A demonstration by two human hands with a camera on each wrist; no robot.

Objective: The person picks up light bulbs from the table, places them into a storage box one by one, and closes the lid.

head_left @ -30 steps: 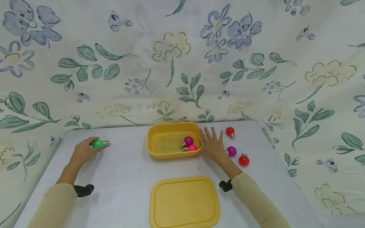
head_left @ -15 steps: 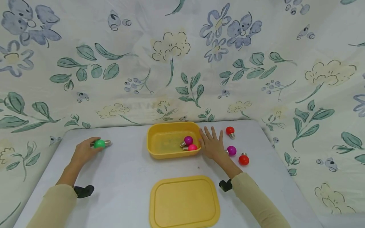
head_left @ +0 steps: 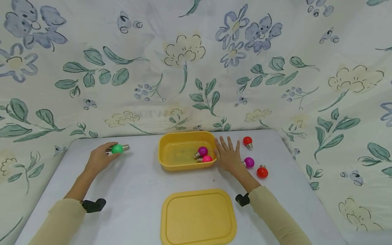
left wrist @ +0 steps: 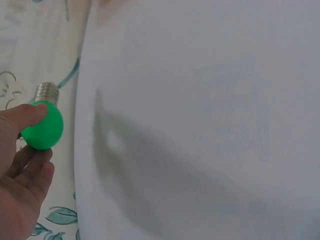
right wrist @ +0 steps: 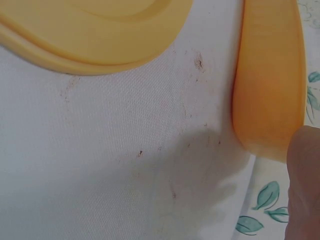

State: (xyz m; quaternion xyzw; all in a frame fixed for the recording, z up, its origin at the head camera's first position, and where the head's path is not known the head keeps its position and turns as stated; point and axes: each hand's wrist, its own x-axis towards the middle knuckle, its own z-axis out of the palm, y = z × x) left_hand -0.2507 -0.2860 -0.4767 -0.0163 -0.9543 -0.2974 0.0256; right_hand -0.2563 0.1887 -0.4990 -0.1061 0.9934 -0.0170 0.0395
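My left hand (head_left: 99, 158) pinches a green light bulb (head_left: 117, 149) over the far left of the table. In the left wrist view the thumb lies across the bulb's green globe (left wrist: 45, 127), with the metal screw base (left wrist: 47, 92) pointing up. Another metallic bit shows on the palm side of the globe in the head view; what it belongs to is hidden. My right hand (head_left: 229, 158) rests with spread, straight fingers against the right end of a yellow plastic box (head_left: 171, 167). Inside that box lie a purple bulb (head_left: 202, 151) and a pink bulb (head_left: 207, 159).
Right of my right hand lie a red bulb (head_left: 247, 140), a purple bulb (head_left: 249, 162) and a second red bulb (head_left: 262, 172). A yellow lid (head_left: 199, 217) lies flat in front of the box. Floral cloth (head_left: 183, 78) hangs behind the white table (head_left: 134, 204).
My left hand has carried the green bulb a little to the right and slightly farther back, mostly in the last half second. The right hand and the box have stayed put.
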